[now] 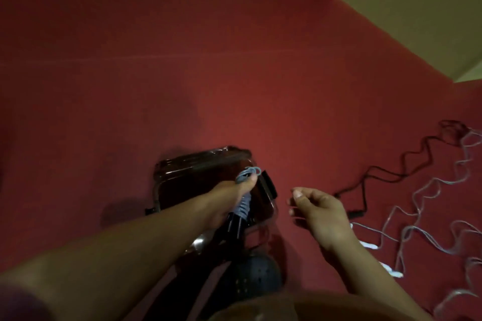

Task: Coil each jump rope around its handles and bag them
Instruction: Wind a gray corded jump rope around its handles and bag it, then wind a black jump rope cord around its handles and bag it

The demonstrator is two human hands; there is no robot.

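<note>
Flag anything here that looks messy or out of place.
Two uncoiled jump ropes, one black and one clear, sprawl in kinked tangles on the red carpet. The left hand grips a neatly coiled grey rope.

A dark red carpeted floor carries a clear plastic bag at six o'clock, with a loose black cord and tangled clear ropes at four o'clock.

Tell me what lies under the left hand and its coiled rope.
Under the left hand and the coiled rope sits a clear bag on the red carpet. The bag's contents cannot be made out: hand and forearm cover much of it, and it is dark.
</note>
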